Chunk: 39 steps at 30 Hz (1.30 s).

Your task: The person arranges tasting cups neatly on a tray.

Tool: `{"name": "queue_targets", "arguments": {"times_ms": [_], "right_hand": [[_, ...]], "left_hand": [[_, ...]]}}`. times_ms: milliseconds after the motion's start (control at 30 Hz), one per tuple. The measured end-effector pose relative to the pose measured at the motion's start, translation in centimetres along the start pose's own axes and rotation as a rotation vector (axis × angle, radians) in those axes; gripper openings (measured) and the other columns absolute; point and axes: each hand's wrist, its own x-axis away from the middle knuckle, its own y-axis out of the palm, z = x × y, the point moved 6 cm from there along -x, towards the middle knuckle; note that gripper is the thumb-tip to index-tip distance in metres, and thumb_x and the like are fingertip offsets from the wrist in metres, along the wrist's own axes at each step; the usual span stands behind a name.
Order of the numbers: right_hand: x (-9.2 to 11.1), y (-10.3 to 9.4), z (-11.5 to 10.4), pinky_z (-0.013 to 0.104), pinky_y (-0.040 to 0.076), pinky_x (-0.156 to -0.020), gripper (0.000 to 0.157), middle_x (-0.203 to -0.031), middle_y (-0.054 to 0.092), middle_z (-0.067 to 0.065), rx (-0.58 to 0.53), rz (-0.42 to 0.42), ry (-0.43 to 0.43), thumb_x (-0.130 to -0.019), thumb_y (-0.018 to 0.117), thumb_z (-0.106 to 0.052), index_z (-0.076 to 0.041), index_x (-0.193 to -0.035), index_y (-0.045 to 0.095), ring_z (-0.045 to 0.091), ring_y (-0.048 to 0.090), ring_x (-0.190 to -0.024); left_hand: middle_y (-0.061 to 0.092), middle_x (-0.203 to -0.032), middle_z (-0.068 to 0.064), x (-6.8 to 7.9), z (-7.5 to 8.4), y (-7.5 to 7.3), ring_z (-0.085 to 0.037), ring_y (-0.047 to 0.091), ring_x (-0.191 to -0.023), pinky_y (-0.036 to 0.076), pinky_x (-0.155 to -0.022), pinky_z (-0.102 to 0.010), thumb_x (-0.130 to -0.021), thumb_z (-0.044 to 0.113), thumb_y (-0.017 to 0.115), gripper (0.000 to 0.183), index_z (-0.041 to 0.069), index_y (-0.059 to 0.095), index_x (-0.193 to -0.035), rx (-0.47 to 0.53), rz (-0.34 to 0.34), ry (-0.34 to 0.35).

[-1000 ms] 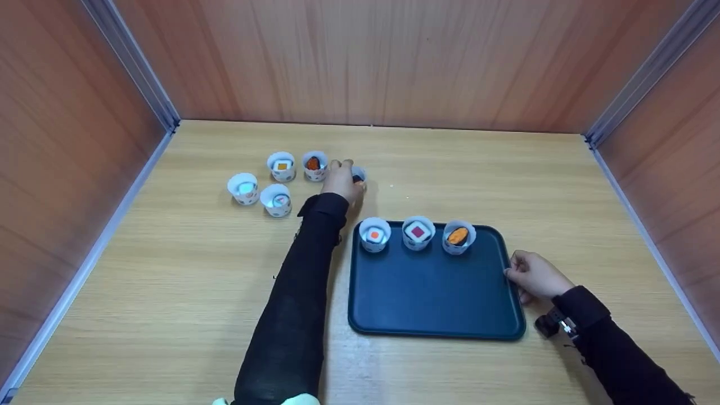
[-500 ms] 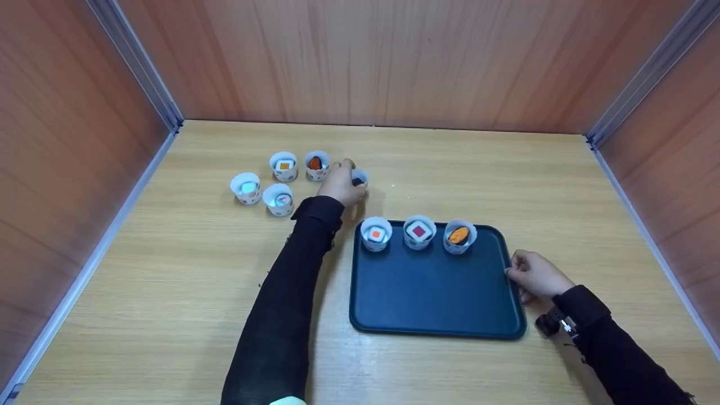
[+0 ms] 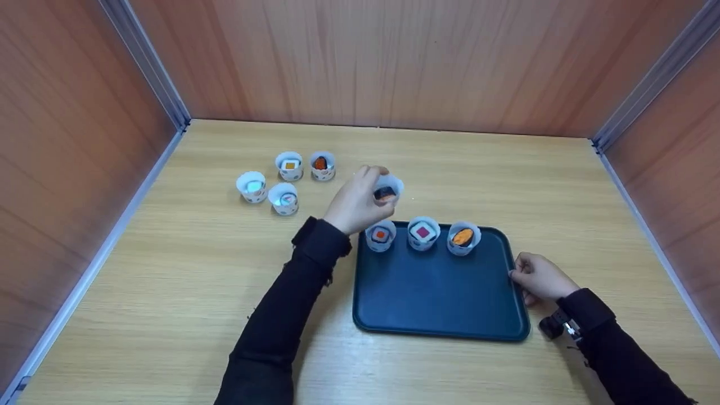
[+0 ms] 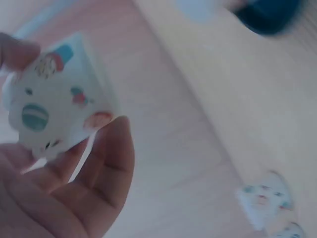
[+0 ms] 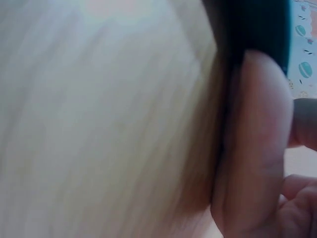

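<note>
One cup (image 3: 394,184) has changed place: half a second ago we had it farther left, close by the four cups (image 3: 284,202) grouped on the table (image 3: 225,309); now it is up in the air, pinched between thumb and fingers of the left hand (image 3: 355,203), near the tray's far left corner. Whether it overhangs the rim we cannot tell. We read this as a carry under way: four cups are left in the group, three cups (image 3: 423,236) stand in a row along the far side of the tray (image 3: 439,287), and the held one belongs to neither for the moment. The right hand (image 3: 543,278) has kept its place, thumb and curled fingers pinching the tray's right edge, which we judge keeps it steady. Held cup, as we see it: white, with a scalloped rim and walls narrowing to the base, printed with small motifs, a green striped oval and reddish patches among them. It tilts, so from the head view we look into it and note a dark piece (image 3: 385,194) with a paler orange-pink edge. The left wrist view is somewhat blurred; finer print we leave unread.
</note>
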Motion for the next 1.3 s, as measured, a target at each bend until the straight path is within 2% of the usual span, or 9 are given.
{"name": "queue_targets", "arguments": {"times_ms": [167,467,567,667,800,900,967,1133,1300], "right_hand": [[0.0,-0.1,0.0,0.030,0.054,-0.047,0.013,-0.069,0.052,0.003,-0.008,0.000,0.004,-0.097,0.051,-0.011,0.000,-0.092,0.047,0.012,0.058,-0.048],[0.0,-0.3,-0.1,0.030,0.055,-0.050,0.017,-0.067,0.055,0.003,0.001,0.002,0.035,-0.098,0.053,-0.016,-0.001,-0.090,0.050,0.012,0.060,-0.051],[0.0,-1.2,-0.9,0.031,0.055,-0.052,0.020,-0.069,0.059,0.006,0.026,0.038,0.025,-0.099,0.053,-0.018,0.000,-0.090,0.052,0.014,0.062,-0.054],[0.2,-2.6,-2.3,0.033,0.056,-0.056,0.024,-0.075,0.063,0.011,0.045,0.124,-0.006,-0.100,0.053,-0.022,0.002,-0.099,0.052,0.019,0.065,-0.061],[0.5,-4.2,-5.1,0.030,0.057,-0.063,0.040,-0.092,0.062,0.017,0.019,0.279,-0.110,-0.100,0.053,-0.031,0.003,-0.120,0.050,0.015,0.066,-0.070],[0.9,-4.7,-7.6,0.018,0.054,-0.070,0.051,-0.108,0.058,0.017,-0.026,0.382,-0.236,-0.099,0.055,-0.034,-0.001,-0.136,0.045,0.006,0.063,-0.083],[1.3,-4.7,-9.4,0.011,0.049,-0.077,0.056,-0.119,0.055,0.016,-0.071,0.421,-0.321,-0.098,0.058,-0.031,-0.004,-0.144,0.040,0.005,0.059,-0.095],[2.1,-3.4,-13.3,0.010,0.044,-0.094,0.070,-0.141,0.045,0.011,-0.230,0.399,-0.503,-0.091,0.068,-0.010,-0.007,-0.151,0.032,0.019,0.046,-0.126],[1.9,-0.8,-16.8,0.018,0.040,-0.106,0.090,-0.154,0.037,0.005,-0.244,0.316,-0.644,-0.080,0.077,0.000,-0.015,-0.155,0.028,0.014,0.037,-0.139]], "left_hand": [[0.057,-0.123,-0.011,1.8,2.0,0.7,-0.019,0.055,-0.090,0.050,-0.079,-0.032,-0.088,0.029,0.067,0.055,0.006,0.051,-0.136,-0.002,-0.037,0.065],[0.058,-0.121,-0.010,3.6,2.6,1.2,-0.018,0.054,-0.087,0.048,-0.076,-0.031,-0.087,0.030,0.070,0.057,0.008,0.052,-0.136,-0.020,-0.021,0.091],[0.059,-0.119,-0.009,3.8,2.8,1.1,-0.018,0.054,-0.085,0.048,-0.074,-0.030,-0.086,0.029,0.071,0.056,0.008,0.053,-0.135,-0.036,-0.019,0.096],[0.059,-0.118,-0.009,4.0,3.1,1.1,-0.017,0.054,-0.083,0.048,-0.073,-0.030,-0.086,0.029,0.071,0.055,0.008,0.054,-0.134,-0.043,-0.021,0.105],[0.059,-0.117,-0.009,4.3,3.6,1.2,-0.016,0.054,-0.080,0.048,-0.071,-0.028,-0.086,0.028,0.071,0.055,0.008,0.054,-0.135,-0.045,-0.029,0.123],[0.059,-0.116,-0.009,4.4,4.1,1.4,-0.015,0.054,-0.080,0.047,-0.070,-0.027,-0.086,0.027,0.070,0.055,0.008,0.054,-0.135,-0.043,-0.038,0.139],[0.059,-0.116,-0.009,4.4,4.4,1.6,-0.015,0.054,-0.080,0.047,-0.070,-0.027,-0.086,0.026,0.070,0.055,0.008,0.054,-0.135,-0.040,-0.047,0.148],[0.060,-0.118,-0.007,4.7,4.9,1.8,-0.015,0.055,-0.084,0.049,-0.073,-0.028,-0.085,0.027,0.070,0.056,0.009,0.054,-0.135,-0.042,-0.057,0.152],[0.060,-0.118,-0.007,5.3,5.0,1.4,-0.015,0.055,-0.083,0.048,-0.072,-0.028,-0.084,0.028,0.072,0.057,0.010,0.054,-0.135,-0.053,-0.041,0.144]]}}
